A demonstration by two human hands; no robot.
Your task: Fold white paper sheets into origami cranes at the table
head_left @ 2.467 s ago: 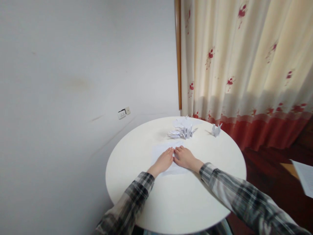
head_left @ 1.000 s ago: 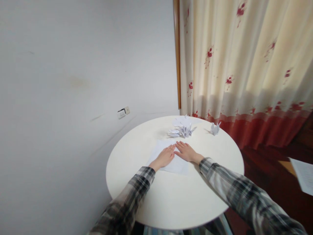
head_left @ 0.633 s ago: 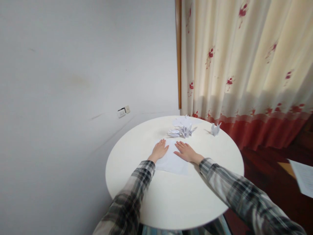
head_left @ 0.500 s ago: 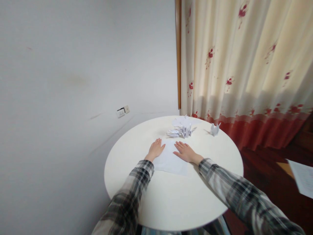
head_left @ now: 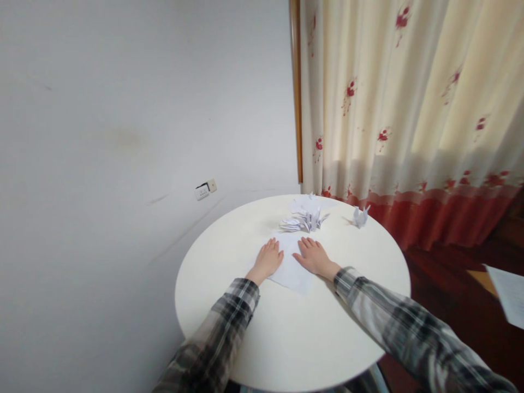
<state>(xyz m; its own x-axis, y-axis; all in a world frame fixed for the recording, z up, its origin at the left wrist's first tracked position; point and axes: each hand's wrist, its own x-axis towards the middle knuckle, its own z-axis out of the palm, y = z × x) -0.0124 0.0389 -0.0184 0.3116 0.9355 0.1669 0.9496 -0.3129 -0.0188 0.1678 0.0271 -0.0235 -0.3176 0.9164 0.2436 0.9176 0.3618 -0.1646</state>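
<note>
A sheet of white paper (head_left: 291, 273) lies flat on the round white table (head_left: 286, 338). My left hand (head_left: 268, 257) rests palm down on its left part, fingers stretched forward and holding nothing. On the right part of the sheet lies my right hand (head_left: 314, 256), also flat, with the thumb spread toward the middle. Just beyond my fingertips sits a cluster of folded white paper pieces (head_left: 305, 221). My hands and forearms cover the sheet's side edges in part.
Another folded paper piece (head_left: 360, 216) stands near the table's right far edge. Behind the cluster lies more white paper (head_left: 325, 203). A wall with a socket (head_left: 202, 191) is at the left, a floral curtain (head_left: 380, 109) behind. Printed paper (head_left: 507, 295) shows at the far right.
Both hands have slid slightly toward me, the left also a little to the right. The paper sheet under them appears turned slightly. The folded pieces stay where they were.
</note>
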